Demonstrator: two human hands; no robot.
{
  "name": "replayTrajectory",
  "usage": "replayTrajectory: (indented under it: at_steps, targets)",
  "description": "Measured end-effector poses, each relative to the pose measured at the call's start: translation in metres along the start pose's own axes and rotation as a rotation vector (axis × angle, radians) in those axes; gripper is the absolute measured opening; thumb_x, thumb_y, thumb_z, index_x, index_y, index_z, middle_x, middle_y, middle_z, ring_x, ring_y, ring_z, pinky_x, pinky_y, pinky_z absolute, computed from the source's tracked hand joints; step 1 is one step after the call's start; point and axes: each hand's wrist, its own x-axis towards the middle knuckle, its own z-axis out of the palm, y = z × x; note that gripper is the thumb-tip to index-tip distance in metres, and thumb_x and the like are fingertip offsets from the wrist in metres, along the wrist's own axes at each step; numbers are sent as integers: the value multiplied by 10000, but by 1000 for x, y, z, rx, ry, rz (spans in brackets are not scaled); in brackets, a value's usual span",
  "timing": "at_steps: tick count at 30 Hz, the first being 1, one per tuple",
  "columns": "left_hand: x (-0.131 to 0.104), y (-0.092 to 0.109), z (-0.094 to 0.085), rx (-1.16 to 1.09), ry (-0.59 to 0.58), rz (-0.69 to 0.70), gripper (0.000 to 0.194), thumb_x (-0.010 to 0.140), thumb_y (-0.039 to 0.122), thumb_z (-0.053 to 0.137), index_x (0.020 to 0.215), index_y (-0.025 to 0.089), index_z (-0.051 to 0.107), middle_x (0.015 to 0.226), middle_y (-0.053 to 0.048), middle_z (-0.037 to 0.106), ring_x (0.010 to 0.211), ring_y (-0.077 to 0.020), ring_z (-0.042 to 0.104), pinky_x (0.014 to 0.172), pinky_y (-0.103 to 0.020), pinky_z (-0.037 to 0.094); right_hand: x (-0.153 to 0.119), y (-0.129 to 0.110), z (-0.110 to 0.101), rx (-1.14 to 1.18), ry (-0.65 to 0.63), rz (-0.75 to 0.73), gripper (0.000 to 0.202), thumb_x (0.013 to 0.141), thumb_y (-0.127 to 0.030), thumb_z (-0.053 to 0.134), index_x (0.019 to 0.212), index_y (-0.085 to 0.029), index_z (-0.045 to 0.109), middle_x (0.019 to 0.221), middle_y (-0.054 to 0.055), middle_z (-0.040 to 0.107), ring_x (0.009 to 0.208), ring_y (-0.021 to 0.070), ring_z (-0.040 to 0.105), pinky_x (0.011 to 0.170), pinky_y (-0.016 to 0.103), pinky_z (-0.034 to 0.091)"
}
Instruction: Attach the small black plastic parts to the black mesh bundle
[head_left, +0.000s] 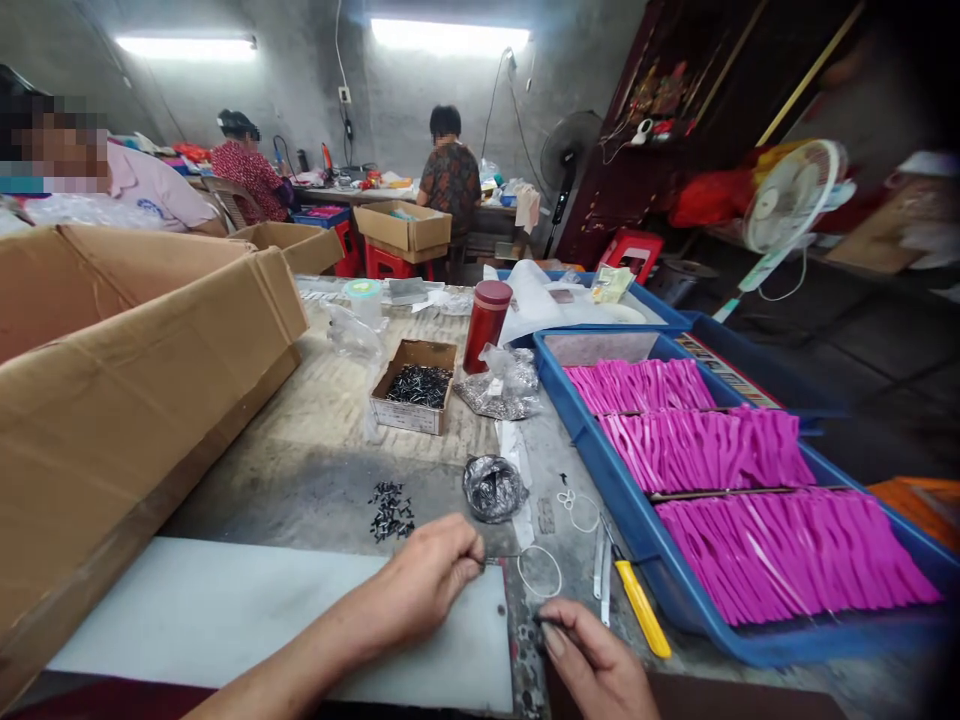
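Note:
My left hand (439, 570) is closed in a pinch above the right part of a pale sheet (247, 610); whatever its fingertips hold is too small to make out. Near the table's front edge, my right hand (596, 655) pinches a small dark piece between thumb and forefinger. A pile of small black parts (391, 511) lies beyond my left hand, beside a crumpled black plastic bag (495, 488). White rubber bands (540, 572), metal tweezers (602, 575) and a yellow-handled tool (643, 610) lie near my right hand.
Large cardboard box (142, 370) at left. Small box of dark parts (414, 388), red canister (487, 325) and clear bag (504, 385) stand mid-table. Blue tray (600, 470) with magenta strips (787, 555) at right. Several people sit beyond; a white fan (793, 197) stands at back right.

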Motion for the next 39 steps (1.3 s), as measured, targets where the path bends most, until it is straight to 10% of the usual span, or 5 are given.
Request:
replayTrajectory:
  at_steps: [8, 24, 39]
  targets:
    - [-11, 14, 31, -205, 113, 52, 132, 777, 63, 380, 723, 171, 434, 730, -9, 479, 692, -115, 461, 626, -186, 359, 13, -14, 21, 141, -244, 29, 281, 729, -428, 496, 724, -160, 583, 636, 13, 519, 613, 147, 461, 573, 238, 397]
    - [-1, 0, 30, -171, 238, 4, 135, 767, 108, 437, 694, 166, 535, 659, -1, 530, 641, -115, 500, 585, -190, 369, 32, -20, 36, 239, -78, 43, 272, 683, -424, 543, 629, -159, 526, 543, -40, 405, 509, 97, 364, 488, 198, 335]
    - [24, -40, 3, -87, 528, 11, 142, 795, 169, 393, 700, 167, 498, 663, 6, 496, 637, -119, 485, 595, -211, 376, 102, -43, 34, -859, -36, -314, 192, 759, -131, 395, 760, -170, 584, 766, 44, 603, 764, 166, 539, 678, 239, 371]
